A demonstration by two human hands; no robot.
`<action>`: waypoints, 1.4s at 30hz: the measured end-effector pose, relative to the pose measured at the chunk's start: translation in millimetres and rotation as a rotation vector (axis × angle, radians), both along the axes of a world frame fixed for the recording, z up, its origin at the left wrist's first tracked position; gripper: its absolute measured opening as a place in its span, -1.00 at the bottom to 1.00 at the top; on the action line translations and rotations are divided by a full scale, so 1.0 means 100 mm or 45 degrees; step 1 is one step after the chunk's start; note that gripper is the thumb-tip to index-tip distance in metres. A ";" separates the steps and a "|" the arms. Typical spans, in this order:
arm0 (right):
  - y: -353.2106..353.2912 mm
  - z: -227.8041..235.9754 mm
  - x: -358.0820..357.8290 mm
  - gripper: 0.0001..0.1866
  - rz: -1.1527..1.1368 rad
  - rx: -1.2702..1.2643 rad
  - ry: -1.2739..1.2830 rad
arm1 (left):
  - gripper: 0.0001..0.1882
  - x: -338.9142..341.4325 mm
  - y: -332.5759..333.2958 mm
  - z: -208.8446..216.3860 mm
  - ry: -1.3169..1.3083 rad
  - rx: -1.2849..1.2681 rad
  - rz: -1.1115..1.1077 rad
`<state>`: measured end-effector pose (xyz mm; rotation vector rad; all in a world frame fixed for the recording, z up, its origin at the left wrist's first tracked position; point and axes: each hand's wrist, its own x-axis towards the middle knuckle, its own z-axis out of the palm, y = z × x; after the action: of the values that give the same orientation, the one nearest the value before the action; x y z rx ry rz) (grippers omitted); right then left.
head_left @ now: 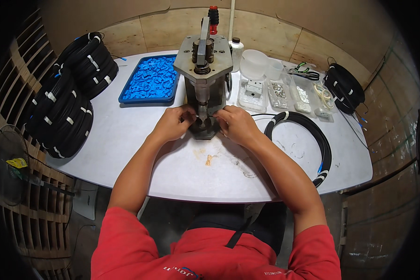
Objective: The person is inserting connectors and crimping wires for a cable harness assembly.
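A hand-lever press (205, 65) of grey metal stands in front of me on the white table. My left hand (176, 123) is closed in a pinch at the left of the press's ram; whatever its fingertips hold is too small and dark to make out. At the right of the ram, my right hand (236, 123) is also closed. A black cable runs from the coil (324, 140) on the right and passes into this hand. Both sets of fingertips are close to the press's base (203, 135), and the cable's end there is hidden.
A dark blue tray (126, 100) full of small blue plastic pieces lies left of the press. Bundled black cable coils (63, 116) stand farther left, another coil (343, 88) at far right. Clear containers (277, 95) of small parts, a white bottle (236, 53) and pliers (308, 72) lie behind right.
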<state>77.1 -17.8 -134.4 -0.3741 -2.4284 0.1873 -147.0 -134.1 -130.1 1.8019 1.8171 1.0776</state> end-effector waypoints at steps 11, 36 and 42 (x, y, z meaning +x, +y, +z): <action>-0.01 0.02 0.00 -0.80 -0.002 0.002 0.003 | -0.84 0.01 -0.01 0.01 0.011 0.016 0.007; 0.02 -0.01 -0.01 -0.79 0.035 0.021 0.028 | -0.81 0.01 -0.01 0.01 0.020 -0.010 0.020; 0.01 0.01 0.00 -0.80 0.029 0.025 0.026 | -0.81 0.02 -0.02 0.04 0.035 -0.063 0.033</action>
<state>76.9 -16.8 -133.9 -0.3343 -2.4137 0.1762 -144.6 -136.2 -125.6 1.7778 1.8708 1.0131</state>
